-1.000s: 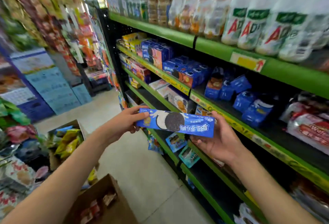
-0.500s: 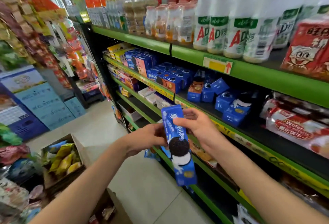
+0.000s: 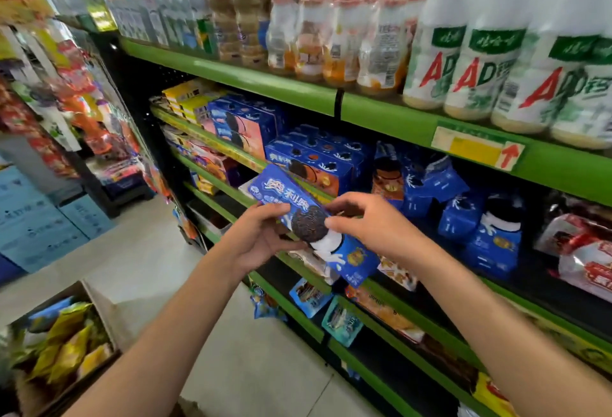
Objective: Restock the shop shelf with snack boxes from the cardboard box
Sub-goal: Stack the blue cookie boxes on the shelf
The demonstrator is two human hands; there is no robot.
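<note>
One blue snack box (image 3: pixel 309 223) is held in front of the shop shelf (image 3: pixel 390 120), tilted, its far end up and to the left, its near end down and to the right; it carries white Chinese characters, a dark sandwich biscuit and a white splash; the brand cannot be read in Latin letters. Two hands grip it; the left hand (image 3: pixel 261 239) clasps its left edge with the thumb on the printed face, and the right hand (image 3: pixel 374 226) pinches its right edge with fingertips (image 3: pixel 332 223) on the biscuit picture; the hands are close together, both closed on the box.

Behind the box, on the shelf tier, stands a block of similar blue boxes (image 3: pixel 318 160), stacked in at least two layers, the exact count unclear; to the right of the held box lie about five smaller blue packs (image 3: pixel 490 228), tumbled. Above the box, on the upper tier, four large white bottles (image 3: pixel 480 52) show red "AD" on green-banded labels; a yellow price tag (image 3: pixel 477 148) with one red arrow pointing up sits on the green edge below them. Far below and left of the box, one open cardboard box (image 3: pixel 99 310) on the floor holds yellow packets (image 3: pixel 66 347), count unclear.
</note>
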